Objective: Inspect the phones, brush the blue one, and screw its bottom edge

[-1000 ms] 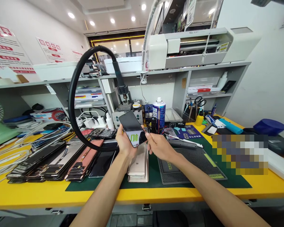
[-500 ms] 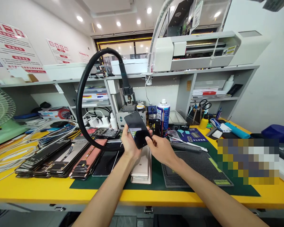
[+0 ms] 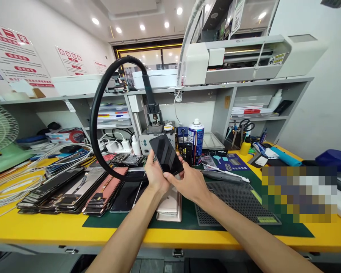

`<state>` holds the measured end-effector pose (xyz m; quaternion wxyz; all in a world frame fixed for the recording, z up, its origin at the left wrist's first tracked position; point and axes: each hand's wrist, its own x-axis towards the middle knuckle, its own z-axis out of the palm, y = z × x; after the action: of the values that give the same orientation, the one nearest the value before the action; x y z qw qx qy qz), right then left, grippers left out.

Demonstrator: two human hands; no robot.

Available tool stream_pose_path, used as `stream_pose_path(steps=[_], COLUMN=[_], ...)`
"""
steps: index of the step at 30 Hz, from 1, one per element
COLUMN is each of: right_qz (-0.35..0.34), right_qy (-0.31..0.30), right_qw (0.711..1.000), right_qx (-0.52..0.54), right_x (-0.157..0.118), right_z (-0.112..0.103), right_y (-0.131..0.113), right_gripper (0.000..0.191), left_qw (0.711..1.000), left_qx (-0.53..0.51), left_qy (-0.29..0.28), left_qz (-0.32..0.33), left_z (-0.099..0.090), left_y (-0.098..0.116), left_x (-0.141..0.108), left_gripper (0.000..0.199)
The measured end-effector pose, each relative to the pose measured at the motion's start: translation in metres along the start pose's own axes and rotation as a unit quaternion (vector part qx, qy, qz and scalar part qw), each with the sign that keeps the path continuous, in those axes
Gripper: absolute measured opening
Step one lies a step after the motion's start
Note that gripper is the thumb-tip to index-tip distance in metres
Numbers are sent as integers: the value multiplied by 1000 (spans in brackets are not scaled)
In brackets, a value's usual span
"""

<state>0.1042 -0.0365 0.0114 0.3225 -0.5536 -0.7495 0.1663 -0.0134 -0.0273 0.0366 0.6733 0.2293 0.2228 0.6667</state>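
Note:
A black smartphone [image 3: 166, 153] is held up in front of me, tilted, its screen dark with faint reflections. My left hand [image 3: 155, 175] is closed around its left side and lower back. My right hand [image 3: 189, 182] grips the phone's lower right part, with the thumb at the bottom edge. Below the hands lies a stack of gold phones [image 3: 169, 206] on the green mat [image 3: 216, 229]. Just left of it, a dark-screened phone [image 3: 125, 199] lies flat.
Stacked phone screens [image 3: 71, 191] and white cables [image 3: 14, 187] cover the left. A black hose [image 3: 94, 113] arches over them. Right of the hands are a blue spray can [image 3: 196, 142], a grey handled tool [image 3: 224, 176] and a ribbed pad [image 3: 238, 201].
The phone's screen has gone from showing a light patch to dark. My right thumb has shifted left and down, from the screen's lower right to the bottom edge.

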Motion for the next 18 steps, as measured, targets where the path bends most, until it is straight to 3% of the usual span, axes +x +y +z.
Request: stream_pose_path(steps=[12, 18], right_qz=[-16, -33], right_qy=[-26, -72], right_qw=[999, 996], right_qx=[11, 42], right_x=[2, 3], right_z=[-1, -5], right_y=[4, 7], right_gripper=[75, 74], left_qw=[999, 998], left_qx=[2, -26], left_qy=[-33, -42], left_qz=[-23, -41], left_z=[-1, -4], left_y=[4, 6], left_x=[-1, 0], left_gripper=[60, 59])
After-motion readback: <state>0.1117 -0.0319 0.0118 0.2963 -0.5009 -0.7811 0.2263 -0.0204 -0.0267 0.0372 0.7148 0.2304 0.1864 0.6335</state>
